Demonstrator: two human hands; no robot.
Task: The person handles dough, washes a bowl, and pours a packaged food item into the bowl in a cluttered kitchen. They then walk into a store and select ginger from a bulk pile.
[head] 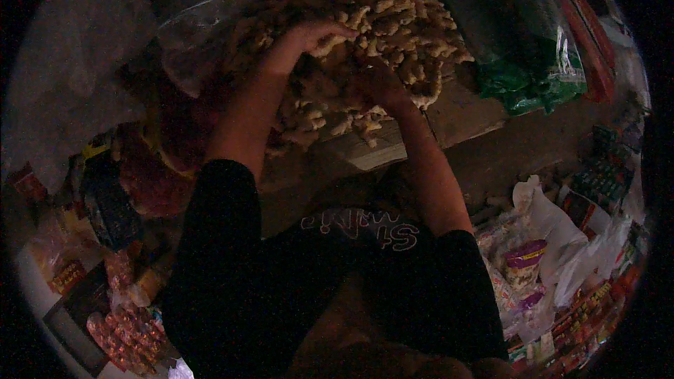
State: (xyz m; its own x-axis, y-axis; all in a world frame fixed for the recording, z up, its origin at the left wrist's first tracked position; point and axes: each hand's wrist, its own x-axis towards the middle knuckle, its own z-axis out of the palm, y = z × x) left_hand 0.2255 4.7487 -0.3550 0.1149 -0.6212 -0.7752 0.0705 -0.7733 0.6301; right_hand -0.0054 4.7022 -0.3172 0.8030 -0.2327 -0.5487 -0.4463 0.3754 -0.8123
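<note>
A large heap of knobbly pale-brown pieces, apparently ginger roots [405, 26], spreads over a wooden surface [379, 157] in front of me. My left hand [321, 36] reaches into the heap from the left, its fingers stretched over and against some of the pieces. Close beside it on the right, my right hand [374, 81] is down among the pieces, back side up and deep in shadow. Dim light and blur hide the fingertips. Whether either hand grips a piece is not clear.
Green plastic bags [526, 79] lie right of the heap. A dark red sack [152, 179] stands at the left. Packaged goods and a white plastic bag [553, 242] crowd the lower right. Several reddish packets [126, 334] are at the lower left.
</note>
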